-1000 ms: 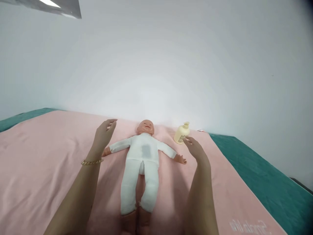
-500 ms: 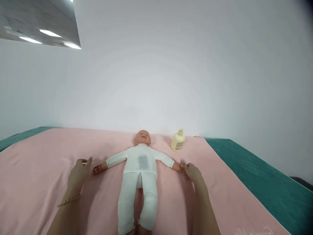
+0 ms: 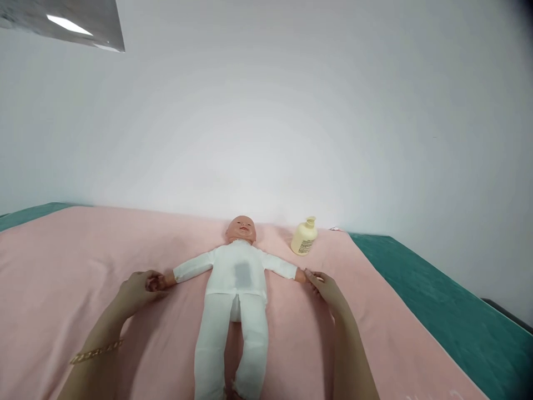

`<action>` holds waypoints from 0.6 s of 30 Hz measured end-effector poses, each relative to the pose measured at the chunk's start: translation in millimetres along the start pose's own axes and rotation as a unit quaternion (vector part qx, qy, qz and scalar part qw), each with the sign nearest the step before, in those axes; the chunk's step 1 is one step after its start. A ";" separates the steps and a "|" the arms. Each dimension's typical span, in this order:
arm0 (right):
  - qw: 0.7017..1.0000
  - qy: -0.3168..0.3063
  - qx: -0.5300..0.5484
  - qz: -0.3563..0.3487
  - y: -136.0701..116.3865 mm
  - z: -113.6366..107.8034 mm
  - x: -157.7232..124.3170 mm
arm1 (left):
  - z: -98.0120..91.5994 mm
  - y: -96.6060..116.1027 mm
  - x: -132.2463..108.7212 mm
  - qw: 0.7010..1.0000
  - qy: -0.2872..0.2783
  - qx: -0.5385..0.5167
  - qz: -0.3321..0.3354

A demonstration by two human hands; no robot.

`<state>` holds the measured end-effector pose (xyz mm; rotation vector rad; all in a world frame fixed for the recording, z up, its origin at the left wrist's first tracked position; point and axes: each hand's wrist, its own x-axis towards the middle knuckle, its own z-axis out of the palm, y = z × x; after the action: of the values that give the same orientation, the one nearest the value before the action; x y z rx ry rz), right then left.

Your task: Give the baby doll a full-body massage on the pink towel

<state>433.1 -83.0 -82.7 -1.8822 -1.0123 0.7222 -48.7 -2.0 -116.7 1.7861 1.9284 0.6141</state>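
L hand (image 3: 135,289), R hand (image 3: 327,286) gripping doll (image 3: 235,294) hands, arms outstretched.

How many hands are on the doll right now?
2. The left hand is closed around the doll's hand at left; the right hand touches its other hand at right, grip unclear. No other hands show.

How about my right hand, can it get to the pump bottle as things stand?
Probably yes. The right hand rests at the hand of the doll, and the pump bottle stands just beyond it on the pink towel, nothing between them.
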 end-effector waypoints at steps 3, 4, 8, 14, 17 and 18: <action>0.999 -0.001 0.030 -0.015 -3.5 -0.9 -4.4 | 0.6 -5.7 4.2 0.999 -0.004 -0.042 -0.013; 0.999 0.001 0.038 -0.018 -3.9 0.2 -4.7 | 0.8 -7.0 4.9 0.997 -0.004 -0.069 -0.019; 0.998 0.020 0.056 -0.017 -1.3 12.0 1.5 | 1.4 -6.2 2.8 0.985 0.014 -0.161 -0.056; 0.995 0.064 0.075 -0.024 12.3 28.6 14.2 | -1.5 4.9 -7.6 0.979 0.079 -0.174 -0.068; 0.994 0.065 0.083 -0.034 18.5 32.5 16.1 | -4.2 10.9 -12.8 0.974 0.097 -0.189 -0.080; 0.993 0.073 0.078 -0.049 20.2 33.7 16.4 | -4.9 13.1 -14.5 0.971 0.102 -0.199 -0.084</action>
<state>422.3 -61.2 -117.6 -1.7125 -0.9223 0.5811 -40.1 -15.8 -104.7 1.3398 1.8927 1.0713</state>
